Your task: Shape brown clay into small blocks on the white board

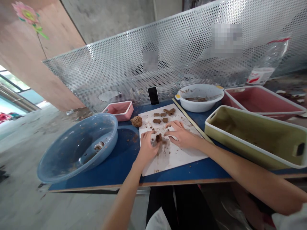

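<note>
A white board point(172, 155) lies on the blue table, dotted with brown crumbs. My left hand point(148, 145) rests on its left part, fingers curved and apart, beside a small upright brown clay-like piece point(158, 138); whether the fingertips touch it is unclear. Just right of that piece, my right hand point(178, 134) has its fingers spread, with nothing between them. Several brown pieces point(156, 121) sit farther back on the board. A rough brown lump point(136, 121) lies by the board's left edge.
A blue basin point(59, 163) stands at left, a pink tray point(128, 111) behind it. A phone point(153, 95) leans on the mesh screen. To the right are a yellowish strip point(192, 120), a white basin point(198, 106), a green bin point(251, 145), a pink bin point(273, 111) and a plastic bottle point(266, 64).
</note>
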Demonstrator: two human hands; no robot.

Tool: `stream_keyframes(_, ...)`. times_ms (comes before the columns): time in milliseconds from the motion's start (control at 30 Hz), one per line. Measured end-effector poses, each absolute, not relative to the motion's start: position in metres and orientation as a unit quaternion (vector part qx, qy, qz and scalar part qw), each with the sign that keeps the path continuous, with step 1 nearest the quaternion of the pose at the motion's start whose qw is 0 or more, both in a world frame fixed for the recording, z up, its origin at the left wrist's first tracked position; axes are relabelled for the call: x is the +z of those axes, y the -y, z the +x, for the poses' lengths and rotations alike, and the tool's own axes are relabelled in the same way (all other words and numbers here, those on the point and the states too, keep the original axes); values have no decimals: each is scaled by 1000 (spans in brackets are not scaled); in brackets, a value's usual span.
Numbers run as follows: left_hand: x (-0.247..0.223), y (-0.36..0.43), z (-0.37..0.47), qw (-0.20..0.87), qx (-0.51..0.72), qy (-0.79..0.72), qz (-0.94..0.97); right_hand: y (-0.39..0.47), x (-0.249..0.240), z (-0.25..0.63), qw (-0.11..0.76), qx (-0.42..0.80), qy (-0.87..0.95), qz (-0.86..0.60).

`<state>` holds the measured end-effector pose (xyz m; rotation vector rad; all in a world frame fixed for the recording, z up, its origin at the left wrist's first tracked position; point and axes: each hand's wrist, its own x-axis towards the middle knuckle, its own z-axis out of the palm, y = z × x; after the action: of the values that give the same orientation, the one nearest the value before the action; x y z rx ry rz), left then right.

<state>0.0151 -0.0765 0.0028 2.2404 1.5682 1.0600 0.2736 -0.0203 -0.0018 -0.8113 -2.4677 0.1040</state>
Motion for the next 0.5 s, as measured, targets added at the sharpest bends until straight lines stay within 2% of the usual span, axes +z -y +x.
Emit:
stream_keyframes(200, 18, 54, -5, 196, 293, -502, 790, 18, -1, 275, 279, 49, 902, -326)
stream_keyframes(500, 14, 44, -6, 209, 259, -516, 789, 20, 6, 277, 284, 55, 897, -335)
